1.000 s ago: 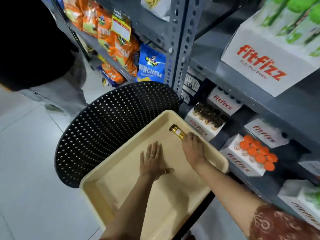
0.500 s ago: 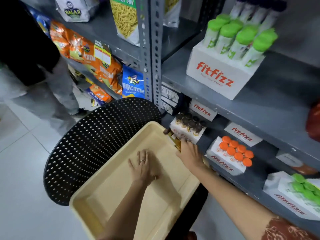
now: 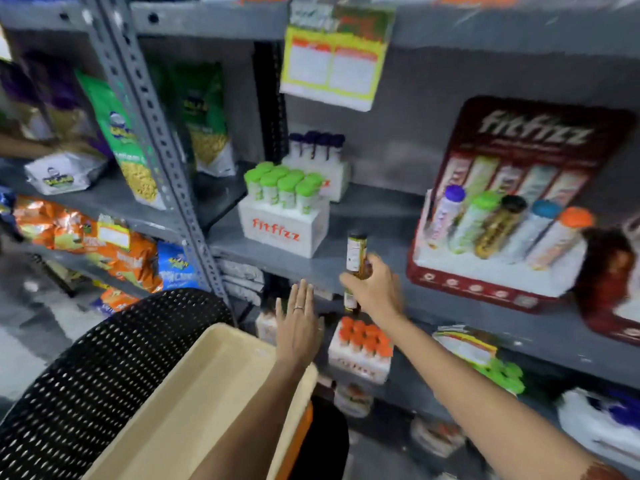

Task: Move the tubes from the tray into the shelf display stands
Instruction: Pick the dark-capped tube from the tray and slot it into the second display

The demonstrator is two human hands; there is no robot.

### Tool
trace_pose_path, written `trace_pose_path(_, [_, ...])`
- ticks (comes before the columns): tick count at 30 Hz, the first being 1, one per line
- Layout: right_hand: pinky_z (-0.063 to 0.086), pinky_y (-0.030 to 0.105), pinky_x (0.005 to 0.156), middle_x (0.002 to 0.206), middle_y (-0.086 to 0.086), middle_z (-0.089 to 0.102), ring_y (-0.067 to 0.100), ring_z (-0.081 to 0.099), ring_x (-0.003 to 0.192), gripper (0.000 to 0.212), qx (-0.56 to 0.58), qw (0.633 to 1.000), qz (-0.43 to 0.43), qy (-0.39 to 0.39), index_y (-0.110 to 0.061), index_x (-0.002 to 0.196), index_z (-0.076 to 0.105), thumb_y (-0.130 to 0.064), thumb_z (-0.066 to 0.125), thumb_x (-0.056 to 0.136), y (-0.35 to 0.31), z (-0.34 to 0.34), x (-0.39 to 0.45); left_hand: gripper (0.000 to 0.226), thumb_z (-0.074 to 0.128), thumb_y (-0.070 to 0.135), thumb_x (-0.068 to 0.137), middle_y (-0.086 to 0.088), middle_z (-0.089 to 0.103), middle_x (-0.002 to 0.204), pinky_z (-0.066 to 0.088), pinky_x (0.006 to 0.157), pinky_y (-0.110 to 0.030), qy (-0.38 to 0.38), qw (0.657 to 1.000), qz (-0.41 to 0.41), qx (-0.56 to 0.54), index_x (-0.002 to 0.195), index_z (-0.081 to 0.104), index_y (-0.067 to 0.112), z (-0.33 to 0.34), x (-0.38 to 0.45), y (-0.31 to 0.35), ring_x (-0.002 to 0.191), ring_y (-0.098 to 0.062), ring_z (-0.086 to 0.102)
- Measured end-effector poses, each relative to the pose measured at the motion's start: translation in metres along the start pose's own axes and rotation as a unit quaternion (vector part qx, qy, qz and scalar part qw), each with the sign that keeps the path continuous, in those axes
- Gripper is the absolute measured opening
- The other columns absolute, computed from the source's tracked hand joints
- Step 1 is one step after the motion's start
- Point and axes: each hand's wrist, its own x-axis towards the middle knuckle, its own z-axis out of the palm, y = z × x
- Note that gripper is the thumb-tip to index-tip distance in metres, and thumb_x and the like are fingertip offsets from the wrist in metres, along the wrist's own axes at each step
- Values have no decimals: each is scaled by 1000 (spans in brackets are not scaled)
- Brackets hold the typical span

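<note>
My right hand [image 3: 375,289] grips a gold tube with a black cap [image 3: 356,256], held upright in front of the grey middle shelf [image 3: 374,223]. My left hand [image 3: 299,323] is flat, fingers spread, hovering past the far end of the beige tray [image 3: 194,403], which looks empty where it shows. A white fitfizz stand with green-capped tubes [image 3: 284,209] sits on the middle shelf, left of the held tube. A stand of orange-capped tubes [image 3: 362,344] stands on the lower shelf under my right hand. A red fitfizz display [image 3: 502,233] holds several mixed tubes at right.
A black perforated chair back [image 3: 104,368] stands behind the tray. A grey slotted upright post [image 3: 156,150] splits the shelving; snack bags [image 3: 86,237] fill the left bays. A purple-capped stand [image 3: 318,157] sits behind the green one. More stands sit on the lower right shelf.
My right hand has lifted the gold tube out of the tray, up to the middle shelf. My left hand has risen off the tray floor. The view has tilted up toward the shelves.
</note>
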Motion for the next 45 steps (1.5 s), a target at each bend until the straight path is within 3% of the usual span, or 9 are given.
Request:
trace_pose_path(4, [47,35,74,82,1,65,26,62,85,15,45,998,-25,34,-20,89,63,-28,65,77,0,-83,12,56,54,27,80,-16,55,133,43,93,-58,79,992,86,-48,128,53,-2,-14,8,68,121,-32,53])
trace_pose_path(7, [51,40,87,96,1,71,24,64,95,23,59,995,-43,72,-25,99,66,-36,64,80,5,-144,14,60,71,22,75,-17,57,131,43,91,-59,104,982,136,-83,127,53,-3,-25,4,124,120,-33,54])
trace_pose_path(12, [42,25,54,79,1,64,21,60,77,30,2,986,-54,156,-21,85,67,-50,62,81,19,-238,9,58,36,34,81,-14,59,129,47,90,-54,73,975,199,-74,125,55,1,-31,-9,206,118,-28,57])
trace_pose_path(18, [44,30,52,60,2,60,24,60,64,36,-61,971,-31,230,-17,69,65,-52,67,76,50,-311,6,59,34,37,82,-10,58,131,47,91,-47,-6,961,269,-59,126,56,4,-15,-24,285,120,-25,56])
trace_pose_path(25, [33,26,45,57,-5,53,18,54,65,33,-117,962,3,248,-14,63,57,-41,72,76,83,-370,7,61,26,37,101,-6,-2,158,-5,116,-30,-75,935,324,-121,149,2,8,0,-38,350,145,-18,-4])
trace_pose_path(33, [50,36,75,102,7,69,27,65,94,46,-160,959,16,234,-9,106,56,-32,78,72,102,-401,18,86,-1,66,88,-9,-6,158,-7,115,-31,-106,946,300,-66,149,-3,5,24,-20,375,145,-20,-7])
trace_pose_path(37, [56,37,69,93,8,72,27,68,75,37,-146,970,45,189,-10,95,61,-26,80,68,105,-413,24,138,-47,72,36,-10,-2,158,-7,115,-32,-103,950,291,-37,149,-2,5,29,-16,378,145,-21,-4])
trace_pose_path(41, [43,22,43,73,8,70,14,59,45,25,-137,974,72,164,-4,83,68,-19,80,67,100,-425,26,141,-47,74,33,-9,-2,158,-7,114,-31,-123,950,283,-39,149,-2,6,29,-16,378,145,-21,-5])
trace_pose_path(45, [57,33,59,69,8,68,19,66,52,27,-167,972,96,136,-3,83,68,-18,78,63,92,-432,29,141,-47,75,33,-9,-3,158,-8,114,-31,-130,950,282,-37,149,-2,7,28,-16,378,145,-21,-6])
